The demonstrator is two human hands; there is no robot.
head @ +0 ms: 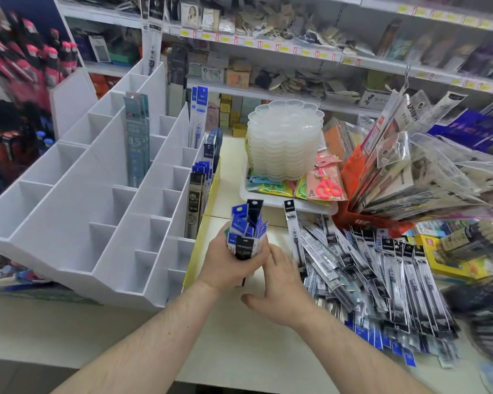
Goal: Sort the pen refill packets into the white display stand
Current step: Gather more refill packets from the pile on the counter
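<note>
**Refill sorting under way at the shop counter**

Shop shelves crowded with stationery rose behind a pale counter (103,331). On its left stood the white display stand (77,200), most compartments bare, a few packets upright. A heap of pen refill packets (376,280) sprawled to the right. The left hand (234,263) gripped an upright bundle of packets (246,231); the right hand (279,285), fingers loosely spread, reached beside it holding nothing. Matching the bundle to its compartments seemed next.

Head view (single) looks down, close, forward.
</note>
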